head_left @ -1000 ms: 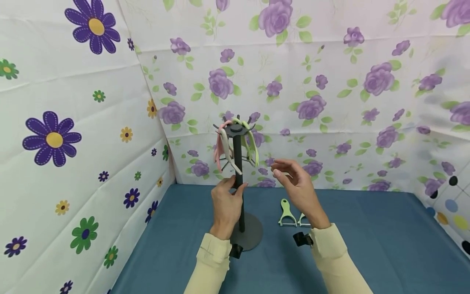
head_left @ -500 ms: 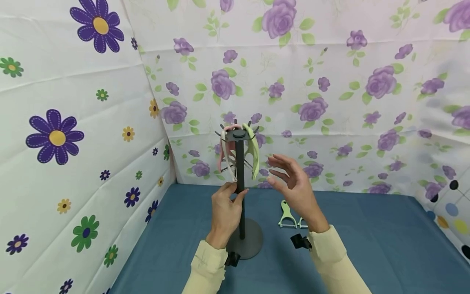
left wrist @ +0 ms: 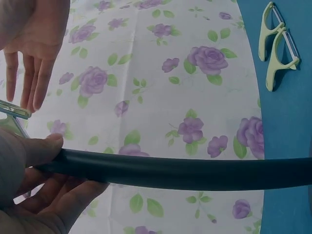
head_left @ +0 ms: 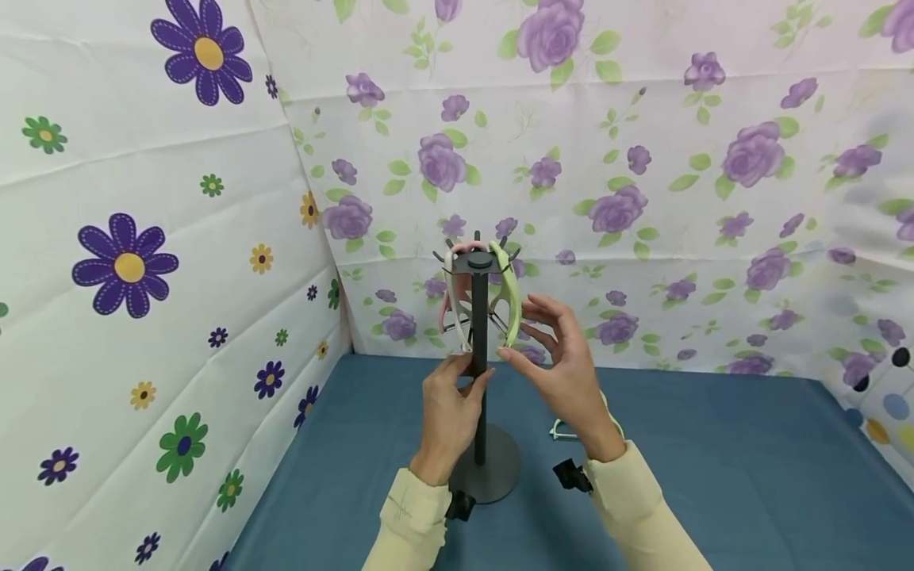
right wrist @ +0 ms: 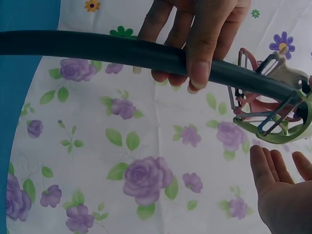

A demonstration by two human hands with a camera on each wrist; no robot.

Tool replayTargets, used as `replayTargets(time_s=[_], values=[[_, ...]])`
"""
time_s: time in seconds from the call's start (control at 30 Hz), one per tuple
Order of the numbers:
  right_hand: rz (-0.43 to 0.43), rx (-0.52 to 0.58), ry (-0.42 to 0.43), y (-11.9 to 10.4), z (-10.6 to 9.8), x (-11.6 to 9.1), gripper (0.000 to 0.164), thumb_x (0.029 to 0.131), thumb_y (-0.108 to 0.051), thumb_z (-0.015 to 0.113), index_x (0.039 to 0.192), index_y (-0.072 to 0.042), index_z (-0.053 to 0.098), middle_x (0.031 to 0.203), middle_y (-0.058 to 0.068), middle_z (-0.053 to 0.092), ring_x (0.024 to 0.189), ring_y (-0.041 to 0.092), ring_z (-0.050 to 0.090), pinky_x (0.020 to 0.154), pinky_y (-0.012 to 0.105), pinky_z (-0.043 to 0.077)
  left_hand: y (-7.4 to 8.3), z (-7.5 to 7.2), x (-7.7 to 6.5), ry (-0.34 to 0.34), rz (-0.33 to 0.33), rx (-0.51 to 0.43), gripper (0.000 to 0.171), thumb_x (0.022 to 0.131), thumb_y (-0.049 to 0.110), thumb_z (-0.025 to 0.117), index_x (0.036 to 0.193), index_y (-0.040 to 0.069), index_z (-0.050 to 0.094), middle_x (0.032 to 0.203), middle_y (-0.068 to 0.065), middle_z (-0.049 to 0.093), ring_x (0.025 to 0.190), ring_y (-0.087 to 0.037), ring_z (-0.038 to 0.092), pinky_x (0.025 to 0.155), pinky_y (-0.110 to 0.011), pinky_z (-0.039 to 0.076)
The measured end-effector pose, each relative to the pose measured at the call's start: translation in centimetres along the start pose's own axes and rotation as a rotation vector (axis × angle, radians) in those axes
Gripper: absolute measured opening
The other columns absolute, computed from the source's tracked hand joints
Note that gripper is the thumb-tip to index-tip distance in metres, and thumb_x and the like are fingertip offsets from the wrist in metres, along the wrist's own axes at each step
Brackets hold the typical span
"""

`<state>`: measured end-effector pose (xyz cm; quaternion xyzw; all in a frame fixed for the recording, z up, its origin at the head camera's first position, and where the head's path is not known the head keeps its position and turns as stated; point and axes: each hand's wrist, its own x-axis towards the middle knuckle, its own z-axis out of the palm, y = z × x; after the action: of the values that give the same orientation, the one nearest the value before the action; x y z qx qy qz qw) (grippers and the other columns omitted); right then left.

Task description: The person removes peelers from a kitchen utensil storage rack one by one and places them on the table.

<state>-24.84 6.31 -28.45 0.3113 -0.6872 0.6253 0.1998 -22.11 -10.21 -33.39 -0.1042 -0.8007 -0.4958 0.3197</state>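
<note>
A dark grey stand with a round base has a slim pole (head_left: 480,404) and a ring of hooks (head_left: 480,260) on top. Around the pole hang a green Y-shaped peeler (head_left: 512,297), a pink peeler (right wrist: 248,54) and a whitish peeler (right wrist: 288,74). My left hand (head_left: 448,408) grips the pole below them, thumb on one side and fingers on the other. At the right, my right hand (head_left: 567,377) is held up with its fingers spread loosely beside the green peeler. Its thumb is close to the peeler's lower end; whether they touch, I cannot tell.
Two more green peelers lie on the blue table (head_left: 685,460); the left wrist view shows one peeler (left wrist: 280,63) and another peeler (left wrist: 267,29). My right wrist partly hides them from the head camera. Flowered cloth (head_left: 614,103) hangs behind and at the left.
The hanging peelers have turned round the pole, the green one coming toward the front. My right hand has moved left, close to it. My left hand still holds the pole.
</note>
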Motion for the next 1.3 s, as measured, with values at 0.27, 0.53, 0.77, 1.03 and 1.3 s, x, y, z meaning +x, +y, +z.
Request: replayTargets(time_s=[0.27, 0.53, 0.77, 1.03, 1.3], values=[[-0.004, 0.004, 0.029, 0.04, 0.53, 0.17, 0.073, 0.087, -0.001, 0.081, 0.150, -0.013, 0.046, 0.136, 0.012, 0.054, 0.128, 0.020, 0.055, 0.110, 0.033, 0.052, -0.30, 0.43, -0.30, 0.033, -0.025, -0.029, 0.026, 0.091, 0.015, 0.079, 0.115, 0.011, 0.069, 0.101, -0.009, 0.070, 0.095, -0.022, 0.071, 0.082, -0.036, 0.065], [-0.004, 0.012, 0.012, -0.09, 0.50, 0.33, 0.069, 0.087, -0.001, 0.080, 0.148, -0.011, 0.049, 0.133, 0.013, 0.054, 0.126, 0.021, 0.057, 0.111, 0.041, 0.051, -0.62, 0.68, -0.63, 0.074, -0.024, 0.004, 0.027, 0.089, 0.015, 0.081, 0.113, 0.010, 0.072, 0.101, -0.010, 0.067, 0.091, -0.022, 0.071, 0.078, -0.031, 0.065], [-0.083, 0.008, 0.012, 0.13, 0.33, 0.30, 0.061, 0.087, 0.003, 0.078, 0.142, -0.011, 0.057, 0.131, 0.012, 0.053, 0.124, 0.020, 0.056, 0.109, 0.033, 0.052, -0.72, 0.83, -0.65, 0.062, -0.054, -0.015, 0.022, 0.091, 0.014, 0.079, 0.111, 0.009, 0.073, 0.098, -0.009, 0.066, 0.090, -0.020, 0.071, 0.078, -0.026, 0.064], [-0.113, 0.022, 0.025, 0.21, 0.01, 0.24, 0.060, 0.086, 0.008, 0.077, 0.141, -0.010, 0.060, 0.130, 0.012, 0.053, 0.124, 0.020, 0.055, 0.110, 0.032, 0.052, -0.66, 0.77, -0.69, 0.038, -0.078, -0.004, 0.021, 0.092, 0.014, 0.077, 0.112, 0.009, 0.075, 0.100, -0.009, 0.067, 0.092, -0.020, 0.072, 0.079, -0.026, 0.064], [-0.136, 0.021, 0.038, -0.13, -0.06, 0.49, 0.059, 0.086, 0.008, 0.077, 0.140, -0.008, 0.060, 0.130, 0.014, 0.053, 0.123, 0.020, 0.056, 0.110, 0.031, 0.052, -0.70, 0.83, -0.65, 0.023, -0.083, -0.019, 0.026, 0.093, 0.012, 0.075, 0.118, 0.005, 0.076, 0.108, -0.010, 0.069, 0.097, -0.023, 0.074, 0.080, -0.029, 0.064]])
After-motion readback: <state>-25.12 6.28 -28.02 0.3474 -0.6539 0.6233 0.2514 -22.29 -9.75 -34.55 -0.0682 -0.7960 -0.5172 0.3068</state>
